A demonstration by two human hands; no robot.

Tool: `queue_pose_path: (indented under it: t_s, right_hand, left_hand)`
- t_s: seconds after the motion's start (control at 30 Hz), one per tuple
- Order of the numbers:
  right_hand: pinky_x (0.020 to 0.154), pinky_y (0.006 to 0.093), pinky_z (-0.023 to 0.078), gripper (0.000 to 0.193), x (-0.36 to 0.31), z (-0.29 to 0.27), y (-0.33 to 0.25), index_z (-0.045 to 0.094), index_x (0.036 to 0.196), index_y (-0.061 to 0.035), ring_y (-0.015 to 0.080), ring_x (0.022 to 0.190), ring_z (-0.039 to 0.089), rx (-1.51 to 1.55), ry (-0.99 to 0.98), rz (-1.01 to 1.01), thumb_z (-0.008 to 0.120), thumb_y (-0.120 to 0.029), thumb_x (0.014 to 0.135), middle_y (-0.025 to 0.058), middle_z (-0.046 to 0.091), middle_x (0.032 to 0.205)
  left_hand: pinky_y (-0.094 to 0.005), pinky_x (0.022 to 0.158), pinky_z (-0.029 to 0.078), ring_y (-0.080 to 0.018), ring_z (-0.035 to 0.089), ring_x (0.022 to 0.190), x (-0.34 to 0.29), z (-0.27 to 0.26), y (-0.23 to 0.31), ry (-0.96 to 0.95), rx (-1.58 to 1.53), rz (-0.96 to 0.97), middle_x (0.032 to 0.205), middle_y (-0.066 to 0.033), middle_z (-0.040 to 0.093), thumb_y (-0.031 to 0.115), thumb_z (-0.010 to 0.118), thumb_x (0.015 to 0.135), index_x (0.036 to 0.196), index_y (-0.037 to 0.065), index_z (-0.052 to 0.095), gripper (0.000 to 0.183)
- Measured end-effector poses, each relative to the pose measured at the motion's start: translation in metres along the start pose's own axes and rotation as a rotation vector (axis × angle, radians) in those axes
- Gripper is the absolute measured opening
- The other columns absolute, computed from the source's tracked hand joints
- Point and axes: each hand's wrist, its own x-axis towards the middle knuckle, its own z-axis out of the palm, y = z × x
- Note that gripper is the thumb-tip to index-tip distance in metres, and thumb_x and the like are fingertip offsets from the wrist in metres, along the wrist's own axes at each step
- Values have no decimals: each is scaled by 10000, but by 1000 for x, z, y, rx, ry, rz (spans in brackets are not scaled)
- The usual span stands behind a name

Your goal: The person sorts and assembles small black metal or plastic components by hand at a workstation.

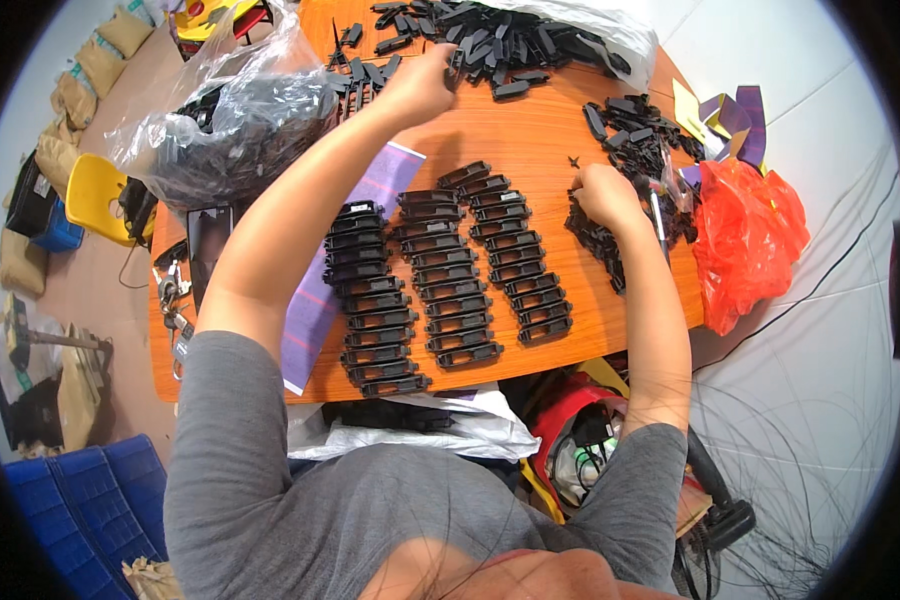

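My left hand (420, 88) reaches to the far side of the table, its fingers closed on a black plastic piece (456, 68) at the edge of a heap of long black plastic pieces (495, 45). On the right, my right hand (607, 197) is lowered over a pile of small dark parts (595, 240). Its fingers are curled together, and what they hold is hidden. Between my arms lie three columns of black rectangular plastic frames (455, 290), set out in neat rows. A lone small dark part (574, 161) sits just beyond my right hand.
A clear plastic bag of black parts (240, 140) stands at the left, near a phone (208, 245) and keys (175, 300). Purple printed paper (315, 315) lies under the left column. A red plastic bag (750, 235) hangs at the table's right edge.
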Motion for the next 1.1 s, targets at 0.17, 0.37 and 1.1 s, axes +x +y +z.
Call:
queue_pose_path:
  t_s: [0.17, 0.37, 1.1]
  right_hand:
    - [785, 469, 506, 99, -7, -5, -4, 659, 854, 7, 356, 925, 644, 15, 27, -81, 628, -87, 841, 186, 676, 940]
    - [767, 443, 514, 197, -5, -1, 1, 639, 886, 17, 345, 870, 659, 165, 59, -57, 725, -120, 774, 195, 676, 886]
    - [772, 411, 511, 162, 86, -1, -116, 726, 941, -76, 326, 860, 668, 438, 126, -354, 657, -163, 823, 168, 693, 906]
  left_hand:
    - [-359, 823, 510, -256, 662, 950, -17, 21, -14, -367, -94, -62, 1016, -107, 705, 18, 691, 717, 1266, 37, 568, 563]
    - [-369, 827, 519, -278, 670, 948, -35, 26, -32, -277, -51, 41, 1000, -139, 705, 153, 790, 724, 1206, 45, 615, 525]
    - [-369, 804, 518, -279, 689, 892, -37, 20, -38, -414, -111, -54, 946, -147, 718, 205, 774, 733, 1040, 53, 712, 348]
